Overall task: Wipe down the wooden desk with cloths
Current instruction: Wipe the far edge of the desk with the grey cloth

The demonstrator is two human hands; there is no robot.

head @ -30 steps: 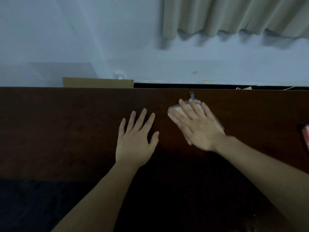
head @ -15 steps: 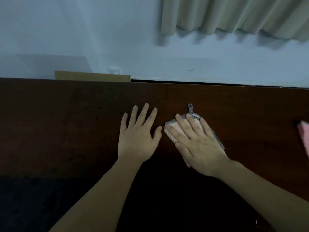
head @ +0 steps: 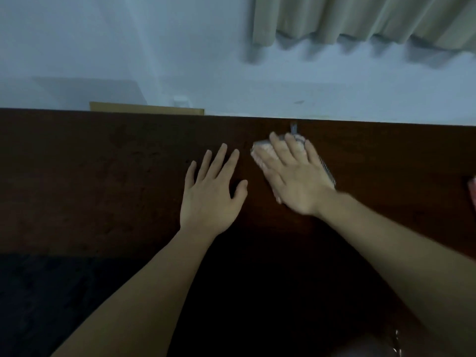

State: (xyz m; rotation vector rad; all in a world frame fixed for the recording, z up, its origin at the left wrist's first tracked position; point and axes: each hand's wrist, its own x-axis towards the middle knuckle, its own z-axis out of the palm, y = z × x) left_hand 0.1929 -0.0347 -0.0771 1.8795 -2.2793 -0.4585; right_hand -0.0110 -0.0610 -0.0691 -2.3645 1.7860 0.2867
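At lower centre of the frame, two bare forearms are seen reaching up over the dark desk (head: pixel 103 181). The left hand (head: pixel 211 194) is laid flat on the wood at centre, fingers straight and spread, nothing held. Just right of it, the right hand (head: pixel 296 176) is pressed flat, fingers straight, on the cloth (head: pixel 260 153), which lies close to the desk's far edge. The cloth is judged soft, light and limp; it is best driven under a flat palm, not pinched. Compared with half a second ago, cloth and hand have been pushed away toward the far edge. A pink object (head: pixel 472 191) is glimpsed at the right edge. Beyond, a wall (head: pixel 77 47) and curtain (head: pixel 360 19) are seen.
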